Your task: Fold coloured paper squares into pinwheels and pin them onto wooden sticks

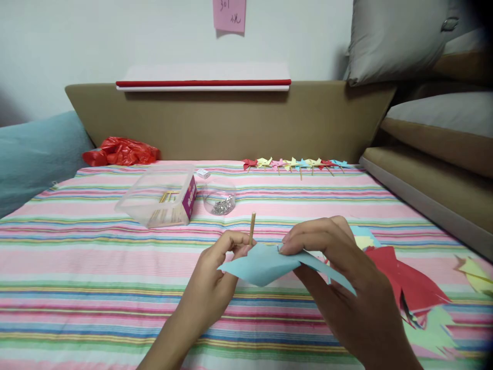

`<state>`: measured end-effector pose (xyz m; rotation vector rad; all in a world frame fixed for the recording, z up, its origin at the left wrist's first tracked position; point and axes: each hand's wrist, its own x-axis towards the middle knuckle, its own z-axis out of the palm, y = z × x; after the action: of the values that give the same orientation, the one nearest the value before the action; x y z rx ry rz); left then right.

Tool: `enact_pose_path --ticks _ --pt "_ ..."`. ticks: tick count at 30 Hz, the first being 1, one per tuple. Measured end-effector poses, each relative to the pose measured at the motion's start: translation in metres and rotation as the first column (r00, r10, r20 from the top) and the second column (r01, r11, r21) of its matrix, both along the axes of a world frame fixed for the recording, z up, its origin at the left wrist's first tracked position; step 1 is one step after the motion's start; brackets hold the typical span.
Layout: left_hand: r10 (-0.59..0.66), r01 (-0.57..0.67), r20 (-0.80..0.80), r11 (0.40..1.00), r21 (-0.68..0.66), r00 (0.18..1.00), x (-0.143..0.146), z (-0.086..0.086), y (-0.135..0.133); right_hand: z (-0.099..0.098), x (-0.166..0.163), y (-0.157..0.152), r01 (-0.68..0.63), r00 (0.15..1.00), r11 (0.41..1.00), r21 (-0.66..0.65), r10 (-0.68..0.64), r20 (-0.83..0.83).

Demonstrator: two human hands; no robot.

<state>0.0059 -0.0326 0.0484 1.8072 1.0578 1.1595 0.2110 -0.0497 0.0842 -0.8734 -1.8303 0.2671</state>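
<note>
My left hand (215,272) pinches a thin wooden stick (252,228) that stands upright, and it also touches the left edge of a folded light-blue paper piece (265,264). My right hand (339,272) grips the same blue paper from the right, fingers curled over its top fold near a small pin. Both hands hover just above the striped sheet (96,277).
A clear plastic box (159,198) with sticks and a clear bowl of pins (221,203) stand ahead on the left. A row of finished paper pinwheels (295,164) lies at the far edge. Loose red, green and yellow papers (408,288) lie at right. A red bag (121,151) sits far left.
</note>
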Motion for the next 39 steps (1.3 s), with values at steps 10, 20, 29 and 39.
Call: enact_pose_path --ticks 10,20,29,39 --pt "0.207 -0.191 -0.062 0.962 0.194 0.976 0.0 -0.004 0.002 -0.006 -0.003 0.002 0.013 0.998 0.995 -0.103 -0.019 -0.061" --pt "0.145 -0.08 -0.155 0.929 0.362 0.977 0.003 -0.003 0.001 -0.013 -0.007 0.003 -0.017 0.998 0.993 -0.119 0.009 -0.069" --pt "0.163 -0.083 -0.162 0.906 0.415 0.973 0.003 -0.001 0.0 -0.012 -0.006 0.004 -0.06 0.989 0.982 -0.177 0.034 -0.147" --pt "0.087 0.025 -0.217 0.884 0.466 0.972 -0.001 0.003 -0.002 -0.013 -0.004 0.003 -0.15 0.964 0.962 -0.228 0.091 -0.25"
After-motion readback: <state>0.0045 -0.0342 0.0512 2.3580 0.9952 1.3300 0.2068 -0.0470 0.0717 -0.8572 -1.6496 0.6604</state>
